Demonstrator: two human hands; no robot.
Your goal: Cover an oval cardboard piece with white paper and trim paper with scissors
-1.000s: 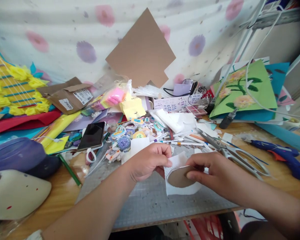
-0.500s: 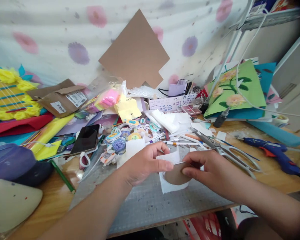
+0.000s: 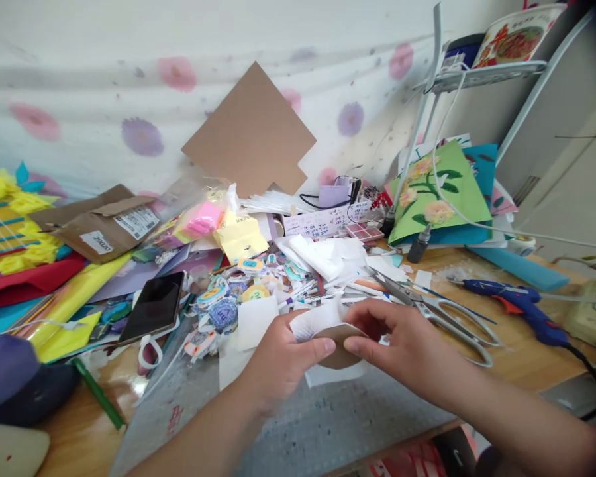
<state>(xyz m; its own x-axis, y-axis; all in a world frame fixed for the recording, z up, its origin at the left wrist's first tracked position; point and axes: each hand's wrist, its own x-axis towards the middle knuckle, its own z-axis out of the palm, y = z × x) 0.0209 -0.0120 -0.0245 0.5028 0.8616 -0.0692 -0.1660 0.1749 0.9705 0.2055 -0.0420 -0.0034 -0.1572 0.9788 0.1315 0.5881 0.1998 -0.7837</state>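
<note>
A brown cardboard disc point(image 3: 342, 350) with white tissue paper point(image 3: 318, 322) around it is held up between both hands, over the front of the grey cutting mat point(image 3: 278, 437). My left hand point(image 3: 291, 354) grips its left edge, with the thumb on the brown face and the fingers behind the tissue. At the upper right edge, my right hand point(image 3: 390, 334) pinches the disc, thumb on the cardboard. The far fingers of both hands are partly hidden. White tissue also shows below the disc. A white paper square point(image 3: 258, 321) lies just left of my left hand.
Large scissors point(image 3: 442, 315) lie right of my right hand, with a blue glue gun point(image 3: 516, 305) farther right. Small crochet pieces and paper cutouts point(image 3: 223, 311) pile up behind the hands. A black phone point(image 3: 153, 306) and a green pencil point(image 3: 98, 394) lie to the left.
My left hand has closed on the disc's left side, its thumb now pressing the cardboard near the right thumb. The tissue behind is folded up along the edge. The camera view has shifted.
</note>
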